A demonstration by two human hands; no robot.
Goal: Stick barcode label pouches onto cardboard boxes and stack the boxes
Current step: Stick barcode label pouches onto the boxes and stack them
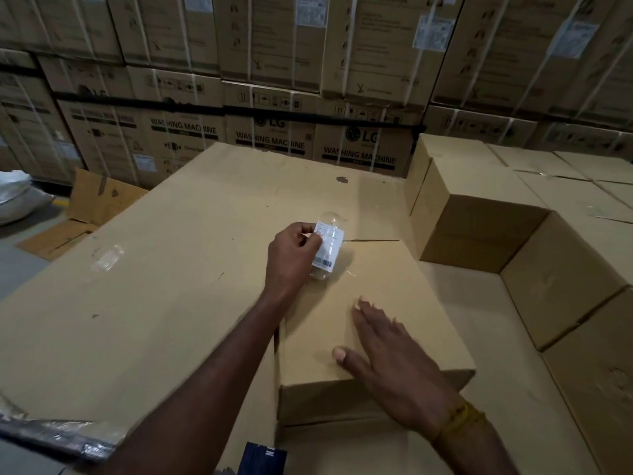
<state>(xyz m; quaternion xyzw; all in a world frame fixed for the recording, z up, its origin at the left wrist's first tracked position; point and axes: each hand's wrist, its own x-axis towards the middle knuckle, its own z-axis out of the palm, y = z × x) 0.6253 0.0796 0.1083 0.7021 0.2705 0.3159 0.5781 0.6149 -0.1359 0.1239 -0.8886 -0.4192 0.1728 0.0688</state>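
A plain cardboard box [387, 293] lies flat in front of me on a large cardboard surface [154, 286]. My left hand [291, 258] pinches a clear barcode label pouch [329, 246] with a white printed slip inside, held just above the box's far left corner. My right hand [394, 358] rests flat on the box's near top, fingers spread, holding nothing. A yellow thread band circles that wrist.
More plain boxes [472, 214] stand stacked to the right and along the right edge [582, 303]. Tall strapped washing machine cartons [274, 132] wall off the back. Flattened cardboard [99, 197] and a white sack [17, 197] lie on the floor at left.
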